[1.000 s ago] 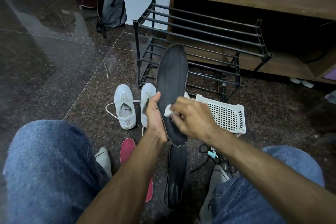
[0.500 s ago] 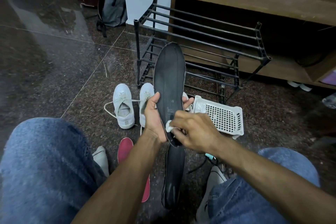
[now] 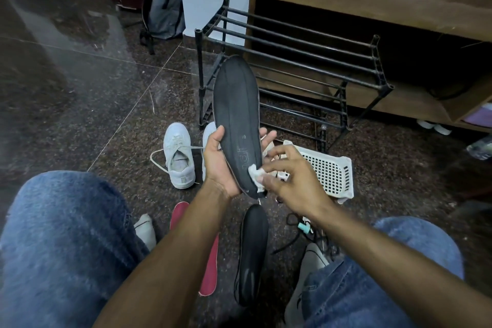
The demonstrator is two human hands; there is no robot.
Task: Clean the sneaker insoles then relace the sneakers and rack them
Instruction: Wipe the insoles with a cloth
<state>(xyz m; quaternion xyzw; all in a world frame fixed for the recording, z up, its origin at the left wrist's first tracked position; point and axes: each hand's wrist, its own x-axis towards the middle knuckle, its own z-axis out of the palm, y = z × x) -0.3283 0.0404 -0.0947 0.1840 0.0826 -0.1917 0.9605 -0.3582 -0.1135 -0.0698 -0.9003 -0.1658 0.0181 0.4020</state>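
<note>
Fingers of the left hand [image 3: 221, 168] are wrapping round a flat black foam insole [image 3: 237, 125] mid-frame, while the right hand [image 3: 287, 181] is pinching a crumpled white wipe [image 3: 255, 172] against its heel. Pressing hard could be buckling the floppy insole loose, I judge.

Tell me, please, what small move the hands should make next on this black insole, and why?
Probably a wipe up the black insole toward its toe. The right hand pinches the white wipe against the heel end, near the lower edge, while the left hand grips the insole upright from behind. The long stretch above the wipe looks not yet reached.
</note>
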